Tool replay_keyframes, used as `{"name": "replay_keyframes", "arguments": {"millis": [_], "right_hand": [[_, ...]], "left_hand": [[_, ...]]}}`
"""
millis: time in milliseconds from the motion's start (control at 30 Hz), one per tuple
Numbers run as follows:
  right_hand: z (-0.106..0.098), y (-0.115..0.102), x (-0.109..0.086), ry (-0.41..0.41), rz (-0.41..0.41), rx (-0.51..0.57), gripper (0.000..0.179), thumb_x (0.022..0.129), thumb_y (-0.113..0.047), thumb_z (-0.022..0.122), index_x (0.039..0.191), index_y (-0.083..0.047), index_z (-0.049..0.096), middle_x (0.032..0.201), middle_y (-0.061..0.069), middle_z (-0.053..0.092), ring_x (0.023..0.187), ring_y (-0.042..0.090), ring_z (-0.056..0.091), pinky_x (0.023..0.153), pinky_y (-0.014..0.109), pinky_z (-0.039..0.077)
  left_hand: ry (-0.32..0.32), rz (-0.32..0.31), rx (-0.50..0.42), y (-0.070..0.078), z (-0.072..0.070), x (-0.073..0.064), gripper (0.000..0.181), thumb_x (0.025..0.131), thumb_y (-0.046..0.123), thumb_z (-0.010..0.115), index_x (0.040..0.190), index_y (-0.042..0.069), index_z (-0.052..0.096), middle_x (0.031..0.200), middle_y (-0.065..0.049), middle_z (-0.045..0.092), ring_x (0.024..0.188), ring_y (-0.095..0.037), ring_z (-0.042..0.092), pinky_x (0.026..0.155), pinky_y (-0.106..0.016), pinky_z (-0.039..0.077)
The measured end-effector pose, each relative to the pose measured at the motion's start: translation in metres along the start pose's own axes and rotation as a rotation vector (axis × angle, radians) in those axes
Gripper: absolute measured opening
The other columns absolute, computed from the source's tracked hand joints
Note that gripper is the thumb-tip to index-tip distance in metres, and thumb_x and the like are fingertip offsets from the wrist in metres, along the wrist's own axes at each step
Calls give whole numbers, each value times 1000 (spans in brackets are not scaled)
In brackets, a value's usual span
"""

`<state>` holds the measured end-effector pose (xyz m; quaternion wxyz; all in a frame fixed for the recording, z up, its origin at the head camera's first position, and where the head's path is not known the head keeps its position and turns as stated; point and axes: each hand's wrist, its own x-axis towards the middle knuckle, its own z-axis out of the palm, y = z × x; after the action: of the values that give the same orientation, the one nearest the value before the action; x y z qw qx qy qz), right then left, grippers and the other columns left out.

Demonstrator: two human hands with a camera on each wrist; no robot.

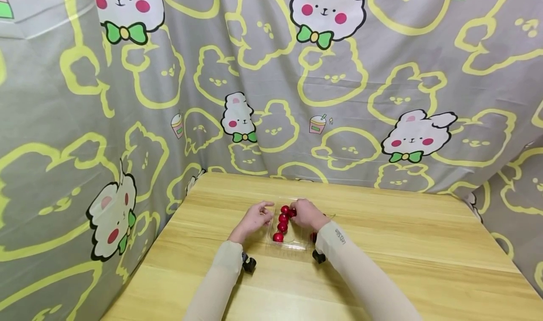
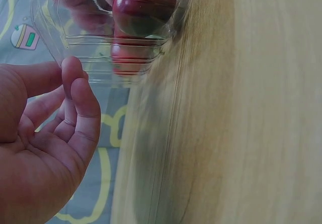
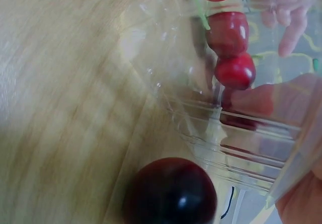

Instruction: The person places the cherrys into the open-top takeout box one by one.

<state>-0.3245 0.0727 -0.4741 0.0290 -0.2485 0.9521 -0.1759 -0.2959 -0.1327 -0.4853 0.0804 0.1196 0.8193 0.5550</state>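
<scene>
A clear plastic box (image 1: 292,246) lies on the table with several red cherries (image 1: 282,226) lined up along its left side. At the box's left edge, my left hand (image 1: 254,218) has thumb and index finger pinching the rim, which shows in the left wrist view (image 2: 55,118). Reaching inside from the right, my right hand (image 1: 307,213) holds a cherry (image 1: 292,213) near the far end of the row. Through the plastic in the right wrist view, its fingers (image 3: 251,100) are bent at a dark red cherry, partly hidden by the box's ridges.
A dark cherry (image 3: 171,194) sits outside the box, close to its right side and under my right wrist. A green stem (image 1: 332,216) shows beyond that wrist. The wooden table (image 1: 407,245) meets a patterned grey curtain (image 1: 280,85) at its back and left.
</scene>
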Motion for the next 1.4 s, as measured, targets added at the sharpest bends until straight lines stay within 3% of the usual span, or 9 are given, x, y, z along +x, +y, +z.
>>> {"name": "replay_keyframes", "arguments": {"millis": [533,767,833,1000,1200,1400], "right_hand": [[3,5,0,39,-47,-3,27,81,-15,76,102,-1,67,91,9,67,84,22,62,77,34,53],[3,5,1,34,-49,-5,24,82,-13,75,102,-1,68,89,8,66,82,21,62,75,33,53],[3,5,0,28,-36,-1,24,81,-11,75,102,-2,67,89,7,66,82,20,62,75,32,53],[3,3,-1,22,-9,9,24,80,-8,75,101,-2,66,90,7,65,83,19,61,76,31,53],[2,2,0,43,-4,-3,19,79,-8,76,94,-4,65,85,6,64,80,20,61,74,32,53],[1,2,1,60,-2,-10,15,81,-9,75,92,-5,66,86,7,64,83,23,61,76,34,52]], "left_hand": [[-2,15,-9,-1,0,0,43,93,3,56,135,-2,47,85,-8,57,69,-18,60,66,-32,55],[-16,41,-21,35,-2,-22,39,93,-4,53,131,-7,48,90,-23,58,72,-25,60,75,-48,54],[-17,44,-19,36,-2,-24,39,93,-3,53,131,-7,48,90,-23,58,73,-28,61,76,-50,53],[-19,33,-19,29,-2,-18,40,93,-4,53,132,-7,47,90,-22,58,76,-34,61,76,-51,53],[-14,32,-19,4,1,-3,43,93,0,55,134,-6,45,87,-16,58,71,-22,60,71,-42,55],[-9,26,-4,0,1,0,43,93,1,56,135,-2,47,85,-10,57,68,-15,58,67,-32,55]]}}
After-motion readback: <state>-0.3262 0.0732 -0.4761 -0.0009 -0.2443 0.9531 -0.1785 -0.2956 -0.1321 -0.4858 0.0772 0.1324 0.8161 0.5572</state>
